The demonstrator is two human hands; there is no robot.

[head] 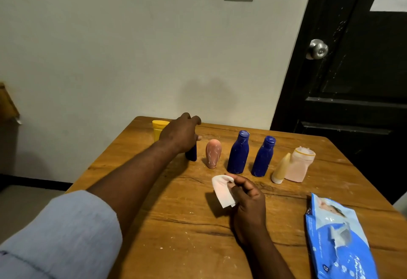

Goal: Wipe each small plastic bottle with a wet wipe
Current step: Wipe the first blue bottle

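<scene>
Left hand [180, 134]: reaches toward the far left corner of the table [176, 234], fingers curled round the top of a small dark blue bottle [191, 155], which stands upright.
Right hand [247, 197]: thumb and fingertips pinch a white wet wipe [222, 190] over mid-surface.
Row near far edge, left to right: yellow tube [159, 129], the gripped bottle, pink bottle [213, 153], left blue bottle [239, 152], right blue bottle [263, 156], cream cone bottle [280, 168] close against a squat pink bottle [299, 165].
Wipes pack [337, 241]: flat, near right corner.
</scene>
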